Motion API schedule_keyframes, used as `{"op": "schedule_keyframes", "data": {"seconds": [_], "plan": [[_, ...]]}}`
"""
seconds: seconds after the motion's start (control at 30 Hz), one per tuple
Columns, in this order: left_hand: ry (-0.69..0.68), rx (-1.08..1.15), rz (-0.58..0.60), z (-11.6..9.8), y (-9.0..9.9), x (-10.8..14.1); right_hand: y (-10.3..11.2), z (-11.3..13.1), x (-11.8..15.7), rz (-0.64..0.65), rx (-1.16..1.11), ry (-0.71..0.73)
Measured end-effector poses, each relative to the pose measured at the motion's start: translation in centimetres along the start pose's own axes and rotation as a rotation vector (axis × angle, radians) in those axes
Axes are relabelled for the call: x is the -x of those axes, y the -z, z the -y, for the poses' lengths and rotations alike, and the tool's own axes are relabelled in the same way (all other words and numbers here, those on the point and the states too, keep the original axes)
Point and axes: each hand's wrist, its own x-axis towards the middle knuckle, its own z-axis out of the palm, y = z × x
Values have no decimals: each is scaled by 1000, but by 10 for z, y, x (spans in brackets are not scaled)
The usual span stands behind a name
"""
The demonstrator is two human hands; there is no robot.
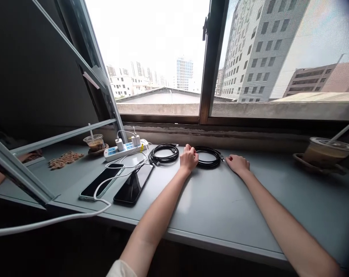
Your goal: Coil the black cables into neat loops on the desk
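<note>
Two round coils of black cable lie on the grey table below the window. My left hand (188, 158) is closed at the left edge of the right cable coil (208, 166), its fingers curled. Whether it grips the cable is hidden. The left cable coil (164, 161) lies just to the left of that hand, with plug ends showing. My right hand (238, 164) rests on the table in a loose fist, right of the right coil and close to a small cable plug (221, 157). I see nothing in its fingers.
On the left lie two phones, one silver-edged (101, 182) and one black (132, 186), with white charging cable (103, 184) across. Behind them sits a power strip (127, 149). Drink cups stand left (94, 143) and right (327, 154). A metal frame (21, 173) crosses the left side.
</note>
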Motion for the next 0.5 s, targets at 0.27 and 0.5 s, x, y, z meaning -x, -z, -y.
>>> {"op": "schedule_keyframes", "data": {"seconds": [0.27,0.5], "plan": [[-6,34,-4,0,-2,1,-1,-1,0,-17,18,2],[13,61,-17,1,-3,0,1,2,0,6,36,-14]]}}
